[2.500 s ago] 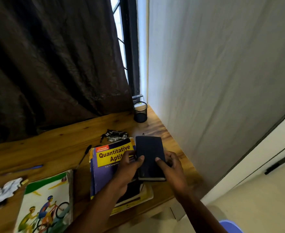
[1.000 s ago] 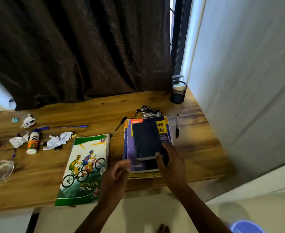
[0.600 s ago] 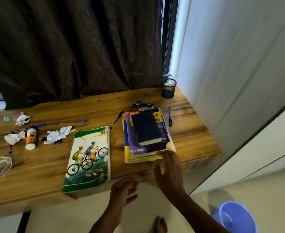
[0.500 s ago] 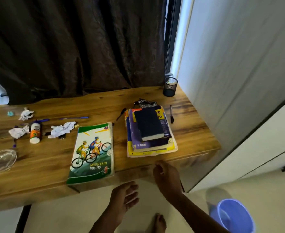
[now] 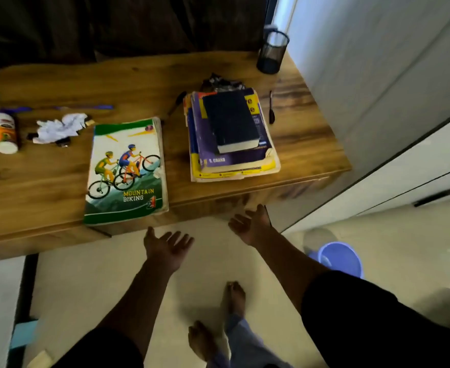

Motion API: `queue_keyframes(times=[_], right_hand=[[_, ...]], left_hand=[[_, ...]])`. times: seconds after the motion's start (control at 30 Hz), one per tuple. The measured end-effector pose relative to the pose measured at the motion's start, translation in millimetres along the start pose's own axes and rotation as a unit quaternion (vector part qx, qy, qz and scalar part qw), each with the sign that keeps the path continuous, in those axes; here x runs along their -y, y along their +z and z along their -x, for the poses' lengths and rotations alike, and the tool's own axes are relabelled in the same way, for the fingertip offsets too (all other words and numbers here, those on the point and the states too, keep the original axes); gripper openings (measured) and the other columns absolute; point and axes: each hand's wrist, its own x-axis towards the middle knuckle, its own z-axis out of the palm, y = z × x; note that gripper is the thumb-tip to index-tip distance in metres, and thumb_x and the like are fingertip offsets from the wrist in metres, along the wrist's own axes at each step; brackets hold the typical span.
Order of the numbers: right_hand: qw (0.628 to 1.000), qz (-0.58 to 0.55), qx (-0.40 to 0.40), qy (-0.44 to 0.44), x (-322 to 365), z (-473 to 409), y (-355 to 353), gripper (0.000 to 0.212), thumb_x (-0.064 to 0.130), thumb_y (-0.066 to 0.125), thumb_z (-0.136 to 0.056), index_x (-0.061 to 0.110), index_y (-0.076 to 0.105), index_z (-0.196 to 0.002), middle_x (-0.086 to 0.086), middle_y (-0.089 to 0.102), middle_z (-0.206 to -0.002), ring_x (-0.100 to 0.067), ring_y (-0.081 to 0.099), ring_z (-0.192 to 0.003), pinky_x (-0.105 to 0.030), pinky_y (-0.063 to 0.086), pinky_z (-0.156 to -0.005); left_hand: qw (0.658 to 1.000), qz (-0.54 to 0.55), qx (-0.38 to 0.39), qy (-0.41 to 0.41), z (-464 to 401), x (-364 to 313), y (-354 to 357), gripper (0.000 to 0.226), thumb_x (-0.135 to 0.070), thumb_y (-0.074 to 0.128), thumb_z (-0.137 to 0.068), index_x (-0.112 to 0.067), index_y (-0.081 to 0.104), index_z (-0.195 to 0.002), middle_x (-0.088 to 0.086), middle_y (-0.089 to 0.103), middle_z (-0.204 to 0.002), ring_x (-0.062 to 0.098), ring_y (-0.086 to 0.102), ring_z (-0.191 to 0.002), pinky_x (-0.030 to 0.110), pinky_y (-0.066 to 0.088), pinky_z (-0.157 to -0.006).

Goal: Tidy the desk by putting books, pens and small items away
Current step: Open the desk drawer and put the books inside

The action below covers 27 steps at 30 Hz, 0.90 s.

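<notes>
A dark blue notebook (image 5: 230, 120) lies on top of a stack of books (image 5: 234, 160) at the right end of the wooden desk (image 5: 45, 181). A green "Mountain Biking" book (image 5: 126, 171) lies flat to the left of the stack. My left hand (image 5: 166, 247) and my right hand (image 5: 249, 224) hang below the desk's front edge, fingers spread, holding nothing. A black pen (image 5: 271, 107) lies right of the stack, another black pen (image 5: 176, 104) left of it, and a blue pen (image 5: 85, 107) further left.
A black mesh pen holder (image 5: 272, 53) stands at the desk's back right corner. Crumpled paper (image 5: 61, 127), a small white bottle (image 5: 5, 132) and a crumpled wrapper (image 5: 219, 82) lie on the desk. A blue bucket (image 5: 339, 258) stands on the floor by the white wall.
Both hands let go of the dark notebook, left it on the stack and drew back below the desk edge. The view has tilted down towards the floor.
</notes>
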Motion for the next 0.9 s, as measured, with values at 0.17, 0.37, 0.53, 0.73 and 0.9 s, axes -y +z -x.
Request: queue_keyframes(times=[0.17,0.37,0.53,0.73,0.9], right_hand=[[0.997,-0.057,-0.031,0.029,4.8,-35.1,-0.4,0.052,0.054,0.028,-0.102,0.013,0.052,-0.125,-0.021,0.053,-0.136,-0.037,0.053,-0.122,-0.049,0.038,-0.114],[0.996,-0.073,-0.026,0.035,12.0,-51.7,-5.0,0.06,0.054,0.038,-0.101,0.011,0.05,-0.14,-0.025,0.056,-0.136,-0.041,0.057,-0.124,-0.053,0.045,-0.108],[0.995,-0.093,-0.027,0.034,9.9,-42.0,0.8,0.052,0.05,0.04,-0.102,0.012,0.054,-0.135,-0.022,0.06,-0.124,-0.039,0.06,-0.115,-0.052,0.047,-0.105],[0.99,-0.13,-0.024,0.041,4.1,-32.6,-2.2,0.048,0.05,0.041,-0.101,0.013,0.061,-0.125,-0.021,0.066,-0.126,-0.036,0.065,-0.116,-0.05,0.053,-0.099],[0.992,-0.118,-0.018,0.032,-4.3,-29.5,-15.5,0.052,0.056,0.054,-0.095,0.012,0.06,-0.123,-0.022,0.065,-0.125,-0.038,0.065,-0.114,-0.052,0.053,-0.1]], left_hand=[[0.991,0.134,0.012,-0.002,-35.2,-5.7,15.3,0.096,-0.075,0.029,-0.092,-0.009,0.012,-0.16,0.02,0.018,-0.165,0.04,0.021,-0.151,0.057,0.019,-0.121],[0.982,0.186,-0.001,0.029,-44.9,-1.4,32.5,0.069,-0.076,0.041,-0.086,-0.019,0.06,-0.12,0.011,0.063,-0.123,0.031,0.061,-0.107,0.052,0.049,-0.093],[0.985,0.167,0.014,0.031,-44.7,0.9,28.2,0.078,-0.079,0.036,-0.087,-0.015,0.057,-0.125,0.014,0.062,-0.129,0.034,0.059,-0.116,0.052,0.045,-0.1],[0.978,0.205,0.014,0.027,-41.8,1.4,24.9,0.077,-0.078,0.048,-0.082,-0.019,0.058,-0.13,0.012,0.062,-0.128,0.033,0.062,-0.114,0.054,0.049,-0.099],[0.978,0.205,0.004,0.025,-25.2,10.0,17.9,0.076,-0.077,0.045,-0.085,-0.015,0.058,-0.127,0.013,0.063,-0.124,0.031,0.063,-0.11,0.052,0.051,-0.095]])
